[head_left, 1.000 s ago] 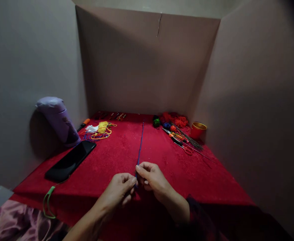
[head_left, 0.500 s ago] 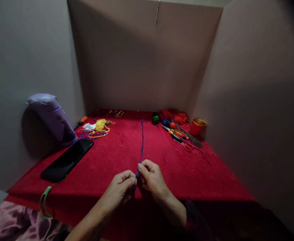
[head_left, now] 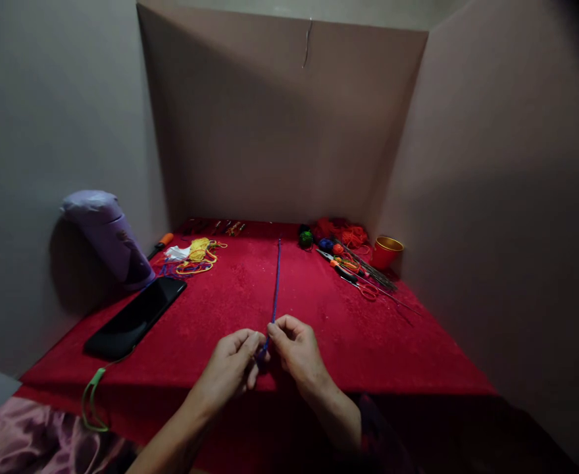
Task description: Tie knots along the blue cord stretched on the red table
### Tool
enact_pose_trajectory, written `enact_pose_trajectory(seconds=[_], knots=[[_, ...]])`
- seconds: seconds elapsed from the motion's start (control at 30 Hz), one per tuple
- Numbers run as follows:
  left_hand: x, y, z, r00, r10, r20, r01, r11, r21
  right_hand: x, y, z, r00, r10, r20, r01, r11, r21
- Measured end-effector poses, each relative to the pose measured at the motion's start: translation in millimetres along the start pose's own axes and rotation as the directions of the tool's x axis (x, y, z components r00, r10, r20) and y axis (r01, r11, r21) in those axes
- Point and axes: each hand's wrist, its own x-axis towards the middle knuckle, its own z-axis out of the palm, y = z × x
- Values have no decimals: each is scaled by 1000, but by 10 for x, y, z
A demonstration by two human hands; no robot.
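A thin blue cord (head_left: 277, 280) runs straight from a point near the back of the red-covered table (head_left: 240, 296) down to my hands at the front edge. My right hand (head_left: 297, 349) pinches the cord between thumb and forefinger. Just beside it, my left hand (head_left: 235, 362) is closed in a pinch on the cord's near end. A small blue bit of cord shows between the two hands, but the fingers hide how it is looped or knotted.
On the left are a black phone (head_left: 136, 317) with a green strap (head_left: 93, 395), a purple container (head_left: 109, 240), yellow yarn (head_left: 201, 253) and an orange-handled tool (head_left: 164, 241). On the right lie pliers (head_left: 333, 262), scissors (head_left: 366, 289), yarn balls (head_left: 306, 238) and a red cup (head_left: 387, 253).
The view has tilted up slightly. My left hand has shifted a little up and left, its lower fingers loosening, while my right hand keeps its pinch on the cord.
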Motion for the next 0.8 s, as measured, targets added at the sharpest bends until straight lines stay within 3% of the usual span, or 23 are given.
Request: enact_pose_trajectory(seconds=[0.1, 0.27, 0.63, 0.8], knots=[[33, 53, 56, 999, -12, 34, 13, 999, -31, 12, 49, 18, 998, -52, -27, 51, 998, -34], [42, 47, 104, 994, -106, 2, 105, 978, -181, 22, 97, 29, 994, -105, -36, 103, 993, -64], [-20, 131, 127, 988, -100, -116, 90, 992, -89, -46, 53, 89, 979, -127, -159, 92, 972, -215], [12, 41, 60, 991, -129, -22, 125, 986, -112, -23, 55, 79, 975, -140, -170, 106, 975, -198]])
